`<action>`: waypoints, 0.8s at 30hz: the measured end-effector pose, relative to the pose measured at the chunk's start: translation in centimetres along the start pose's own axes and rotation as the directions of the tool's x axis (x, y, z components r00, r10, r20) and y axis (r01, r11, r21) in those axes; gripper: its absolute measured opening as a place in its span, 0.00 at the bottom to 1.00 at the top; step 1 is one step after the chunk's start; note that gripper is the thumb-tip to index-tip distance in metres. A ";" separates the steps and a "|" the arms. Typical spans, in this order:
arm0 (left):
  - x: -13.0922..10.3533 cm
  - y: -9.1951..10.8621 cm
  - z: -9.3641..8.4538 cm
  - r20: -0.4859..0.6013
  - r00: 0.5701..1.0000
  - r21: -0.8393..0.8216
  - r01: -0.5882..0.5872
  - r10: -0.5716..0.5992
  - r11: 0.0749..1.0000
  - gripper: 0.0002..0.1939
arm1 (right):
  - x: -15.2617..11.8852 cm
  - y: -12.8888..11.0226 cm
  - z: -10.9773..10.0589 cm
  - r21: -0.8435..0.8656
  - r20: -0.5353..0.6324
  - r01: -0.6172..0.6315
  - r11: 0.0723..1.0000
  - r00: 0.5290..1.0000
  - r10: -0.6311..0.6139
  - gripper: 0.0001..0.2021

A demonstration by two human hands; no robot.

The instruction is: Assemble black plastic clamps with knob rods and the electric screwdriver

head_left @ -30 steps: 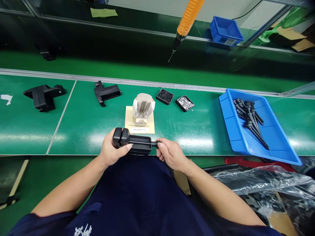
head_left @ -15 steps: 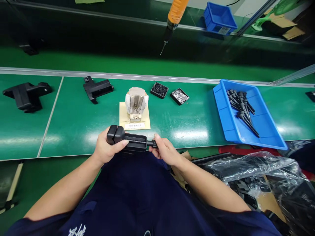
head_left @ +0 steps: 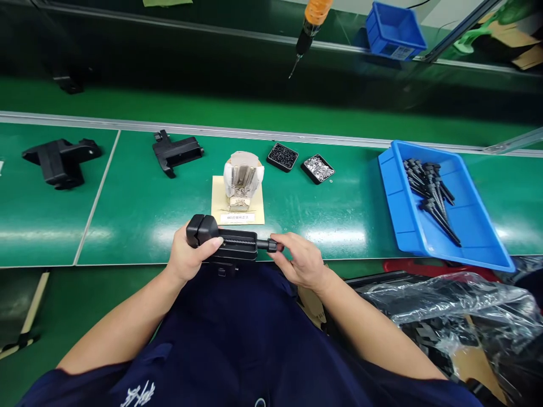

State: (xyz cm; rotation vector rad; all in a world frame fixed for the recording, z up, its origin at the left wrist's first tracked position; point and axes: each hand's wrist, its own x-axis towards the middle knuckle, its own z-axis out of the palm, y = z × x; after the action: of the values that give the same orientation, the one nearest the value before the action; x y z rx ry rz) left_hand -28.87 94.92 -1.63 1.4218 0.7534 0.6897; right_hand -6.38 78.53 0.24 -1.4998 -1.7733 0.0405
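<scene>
Blue bin (head_left: pixel 479 234) holds black threaded rods (head_left: pixel 431 187), one black tray (head_left: pixel 278 165) dark bits (head_left: pixel 283 156), a second tray (head_left: pixel 311 176) silvery bits (head_left: pixel 319 167); at front edge of green bench (head_left: pixel 144 220), left hand (head_left: pixel 185 255) grips black housing (head_left: pixel 238 244), right hand (head_left: pixel 304 262) pinches its end knob (head_left: pixel 272 245).

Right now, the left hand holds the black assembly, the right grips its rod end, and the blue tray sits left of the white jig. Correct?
No: the head view shows the blue tray right of the white jig. The left hand does hold the black assembly, and the right hand grips its rod end.
</scene>
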 end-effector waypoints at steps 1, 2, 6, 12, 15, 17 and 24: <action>0.0 -0.2 0.0 -0.005 1.000 -0.003 0.001 -0.001 1.000 0.16 | 0.0 0.0 0.1 -0.023 0.022 -0.005 1.000 1.000 0.005 0.11; 0.0 -0.4 0.0 -0.005 1.000 -0.006 0.005 -0.005 1.000 0.18 | 0.0 0.1 0.3 -0.043 0.044 -0.007 0.999 0.999 0.009 0.08; -0.1 -0.8 0.0 0.027 0.999 0.001 0.045 -0.045 0.999 0.24 | 0.0 -0.1 0.8 -0.060 0.119 -0.116 0.991 0.985 0.123 0.19; 0.0 -0.6 -0.1 0.032 0.999 0.062 0.029 -0.031 0.998 0.19 | -0.2 -0.7 0.9 0.095 0.206 -0.381 0.920 0.911 0.357 0.20; 0.1 -0.7 -0.1 0.023 1.000 0.053 0.002 -0.003 0.999 0.16 | -0.3 -0.4 0.8 0.116 0.062 -0.300 0.947 0.953 0.295 0.13; 0.1 -0.8 0.0 0.013 1.000 0.040 -0.001 0.001 0.999 0.16 | -0.2 -0.3 0.7 0.086 0.038 -0.196 0.977 0.980 0.194 0.12; -0.4 -1.2 -0.1 0.051 0.994 0.053 0.093 -0.096 0.994 0.21 | 0.0 -0.2 0.6 0.039 0.132 -0.215 0.976 0.969 0.208 0.17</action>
State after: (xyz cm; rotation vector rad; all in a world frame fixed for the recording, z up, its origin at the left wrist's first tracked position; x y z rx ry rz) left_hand -29.19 94.65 -2.77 1.4348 0.7958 0.5608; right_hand -6.91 78.70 -0.07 -1.6741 -1.6889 0.2951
